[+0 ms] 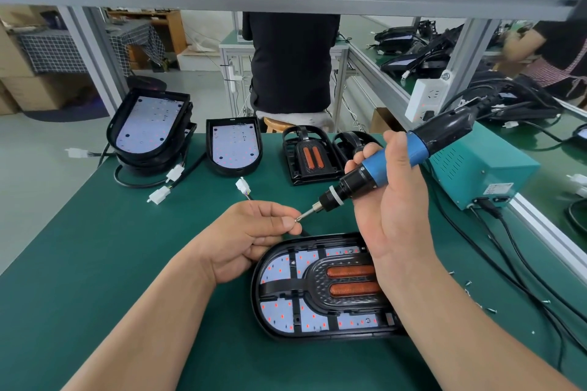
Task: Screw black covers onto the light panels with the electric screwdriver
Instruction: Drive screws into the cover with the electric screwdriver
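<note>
Blue screwdriver gripped; left hand pinches screw

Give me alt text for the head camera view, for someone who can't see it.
The right hand grips a blue and black electric screwdriver while the left hand pinches a small silver screw at its bit tip, above a rounded white light panel fitted with a black plastic cover on a green bench mat. More panels lie beyond.

Bright even overhead light, soft shadows, wide-angle bending at edges, background slightly soft.
</note>
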Demonstrator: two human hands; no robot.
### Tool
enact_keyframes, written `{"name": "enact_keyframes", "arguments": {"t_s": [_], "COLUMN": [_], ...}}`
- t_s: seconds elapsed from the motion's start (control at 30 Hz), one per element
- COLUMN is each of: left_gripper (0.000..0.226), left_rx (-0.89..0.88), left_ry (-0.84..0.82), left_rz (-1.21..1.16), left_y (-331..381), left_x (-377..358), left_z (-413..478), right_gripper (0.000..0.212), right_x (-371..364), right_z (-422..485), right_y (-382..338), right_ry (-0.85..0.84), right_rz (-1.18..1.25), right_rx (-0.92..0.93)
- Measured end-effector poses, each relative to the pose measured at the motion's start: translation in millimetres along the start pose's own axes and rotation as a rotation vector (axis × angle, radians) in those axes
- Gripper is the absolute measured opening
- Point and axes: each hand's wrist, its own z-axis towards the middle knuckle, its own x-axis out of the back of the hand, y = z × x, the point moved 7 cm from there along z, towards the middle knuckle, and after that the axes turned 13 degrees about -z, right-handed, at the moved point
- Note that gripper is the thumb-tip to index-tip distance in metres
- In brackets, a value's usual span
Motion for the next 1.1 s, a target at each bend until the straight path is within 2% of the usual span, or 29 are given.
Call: {"name": "enact_keyframes", "arguments": {"t_s": [0.17, 0.37, 0.67, 0.83, 0.97, 1.1], "left_gripper": [0.019, 0.012, 0.012, 0.032, 0.032, 0.043], "left_rx": [-0.050, -0.128, -0.148, -0.133, -0.112, -0.088], "left_ry": [0.027, 0.118, 0.093, 0.059, 0.027, 0.056], "left_rz": [-0.020, -0.052, -0.058, -0.081, -0.095, -0.081], "left_y": [3, 7, 8, 8, 9, 10], "left_x": [1, 10, 11, 9, 10, 11], "left_z": [2, 6, 6, 7, 5, 4], "right_gripper": [0.011, 0.025, 0.010, 0.011, 0.012, 0.015], "right_x": [3, 8, 10, 14, 15, 16], "right_z": [0, -1, 1, 4, 4, 6], "right_y": [2, 4, 5, 8, 8, 8], "right_ry": [0.015, 0.047, 0.048, 0.065, 0.066, 0.079], "right_rz": [-0.060, -0.206, -0.166, -0.132, -0.114, -0.076], "right_rx": [-0.025, -0.042, -0.067, -0.100, -0.105, -0.113]}}
